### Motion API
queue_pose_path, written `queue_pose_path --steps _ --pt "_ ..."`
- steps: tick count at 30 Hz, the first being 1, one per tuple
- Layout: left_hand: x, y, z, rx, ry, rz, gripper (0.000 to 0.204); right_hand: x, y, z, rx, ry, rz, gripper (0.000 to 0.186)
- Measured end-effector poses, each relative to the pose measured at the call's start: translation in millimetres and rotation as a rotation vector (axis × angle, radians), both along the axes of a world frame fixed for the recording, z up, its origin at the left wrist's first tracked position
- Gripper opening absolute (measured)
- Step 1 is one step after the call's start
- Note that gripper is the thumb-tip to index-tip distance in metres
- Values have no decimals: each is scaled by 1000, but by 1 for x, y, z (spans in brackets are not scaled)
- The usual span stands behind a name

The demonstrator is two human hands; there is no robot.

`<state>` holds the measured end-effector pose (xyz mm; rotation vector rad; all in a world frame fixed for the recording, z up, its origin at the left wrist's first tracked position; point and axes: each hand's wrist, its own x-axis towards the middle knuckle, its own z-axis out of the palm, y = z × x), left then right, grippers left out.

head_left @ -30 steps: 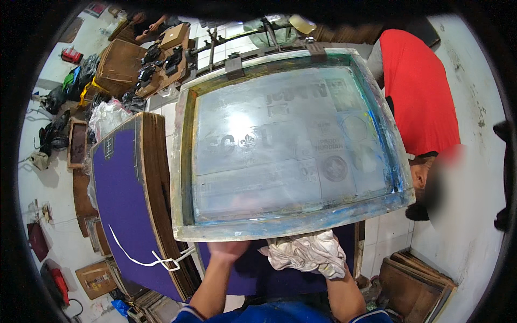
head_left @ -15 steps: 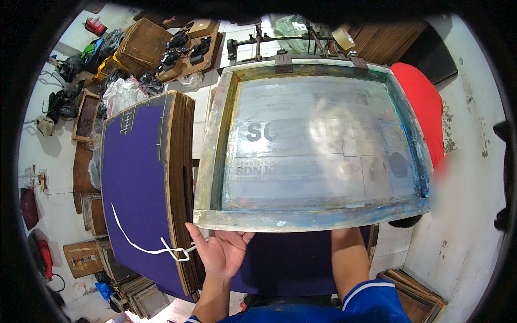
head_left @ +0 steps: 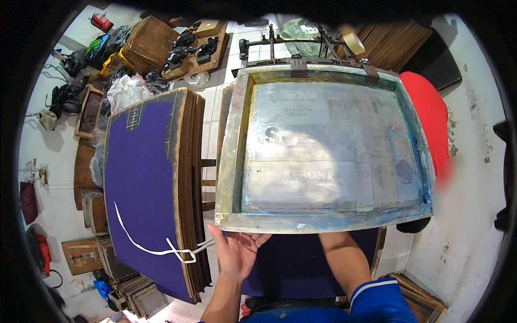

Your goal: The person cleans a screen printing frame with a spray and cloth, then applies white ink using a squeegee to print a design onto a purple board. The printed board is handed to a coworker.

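Observation:
A screen printing frame [head_left: 323, 222] with a pale, worn metal rim is tilted up in front of me, clamped at its far edge. Faint lettering and a bright reflection show on its mesh [head_left: 323, 145]. My left hand [head_left: 239, 255] is palm up at the near left corner, fingers curled under the rim and thumb beside the corner. From below, my right forearm [head_left: 344, 258] passes under the frame, which hides the right hand. Dark purple cloth [head_left: 291, 269] lies on the surface beneath.
Left of the frame stands a thick stack of boards topped with purple cloth [head_left: 142, 204], a white cord [head_left: 142, 246] lying across it. A metal clamp rack [head_left: 272, 43] with a tape roll [head_left: 354, 43] is behind. A rounded red shape [head_left: 425, 113] is at the right.
The view has shifted, so everything sits a little farther right. The frame's near edge looks slightly lower, my left hand staying at its corner. My right forearm slants more to the left.

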<state>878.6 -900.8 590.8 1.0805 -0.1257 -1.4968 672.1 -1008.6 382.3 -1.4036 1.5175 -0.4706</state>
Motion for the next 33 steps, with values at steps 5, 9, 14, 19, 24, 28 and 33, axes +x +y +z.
queue_pose_path --steps 5,9,14,19,24,28,33 --pt "0 3 -3 -73 46 -2 96 -15 -30 0 -67 127 -229 52" --pt "4 4 -4 -86 -14 -35 98 42 -29 -12 -88 67 -88 51" --pt "14 6 -9 8 -156 -157 102 -3 52 41 149 -283 128 50" --pt "3 10 -32 41 -26 -90 101 -123 104 182 469 -705 18 50" --pt "-7 10 -68 228 -147 -33 97 -143 -5 229 -12 -673 -232 49" --pt "-10 13 -93 254 -215 -88 93 -58 -103 144 -303 626 32 61" --pt "-12 17 -111 223 -204 -22 87 89 -102 65 -629 637 192 64"
